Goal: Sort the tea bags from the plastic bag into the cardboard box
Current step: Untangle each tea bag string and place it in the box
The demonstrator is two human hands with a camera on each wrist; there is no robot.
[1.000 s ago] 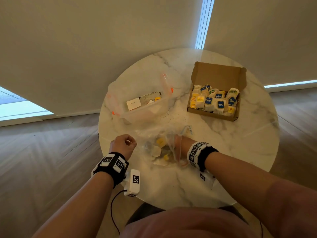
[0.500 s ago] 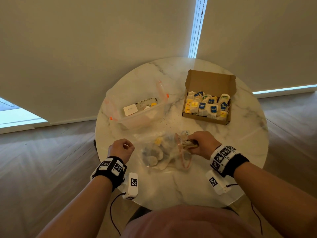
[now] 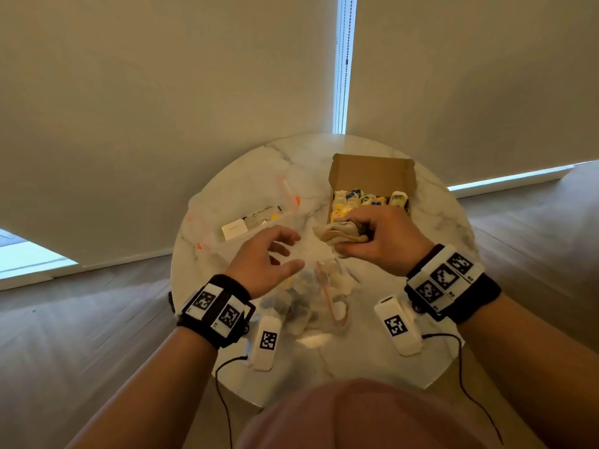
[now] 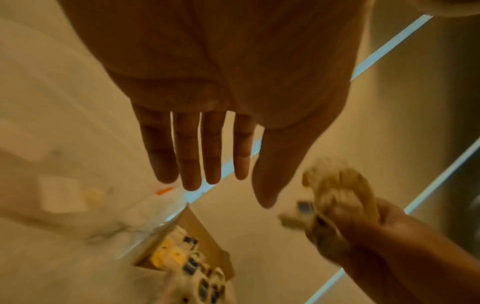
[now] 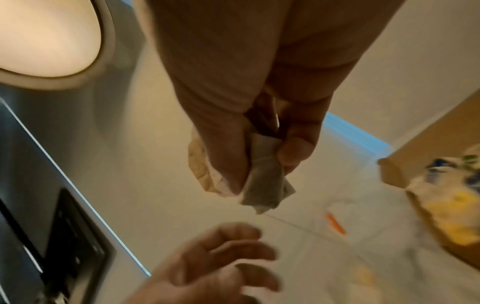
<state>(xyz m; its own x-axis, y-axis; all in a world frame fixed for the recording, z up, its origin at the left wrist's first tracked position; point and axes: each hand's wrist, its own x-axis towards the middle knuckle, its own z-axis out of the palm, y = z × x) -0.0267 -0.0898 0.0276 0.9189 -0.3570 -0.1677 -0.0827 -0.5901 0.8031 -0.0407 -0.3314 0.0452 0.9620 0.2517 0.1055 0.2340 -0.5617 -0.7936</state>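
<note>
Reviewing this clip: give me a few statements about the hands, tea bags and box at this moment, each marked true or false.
1. The right hand grips a bunch of tea bags. True.
2. The left hand holds a tea bag. False: it is empty, fingers spread.
3. The cardboard box is closed. False: its lid stands open, with tea bags inside.
4. The plastic bag lies on the table, nearer the person than the box. True.
</note>
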